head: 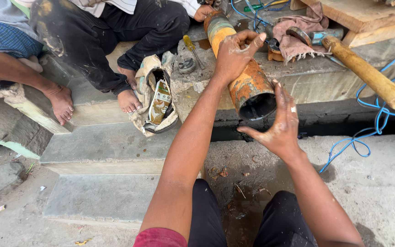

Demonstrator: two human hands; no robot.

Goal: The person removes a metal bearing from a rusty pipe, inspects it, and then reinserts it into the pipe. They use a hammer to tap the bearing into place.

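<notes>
A rusty orange metal pipe (248, 84) lies on a concrete step (307, 80), its dark open end pointing toward me. My left hand (235, 54) rests on top of the pipe and grips it around the middle. My right hand (280, 121) is spread at the pipe's open end, fingers apart, touching the rim on its right side. Another person's hand (203, 11) holds the pipe's far end.
A wooden-handled hammer (366, 73) lies at the right on the step. Blue cable (366, 132) loops over the ledge. A screwdriver (192, 49), a round metal part (186, 65), a pink rag (298, 34) and a worn bag (156, 103) sit nearby. Two people's bare feet (62, 103) rest at left.
</notes>
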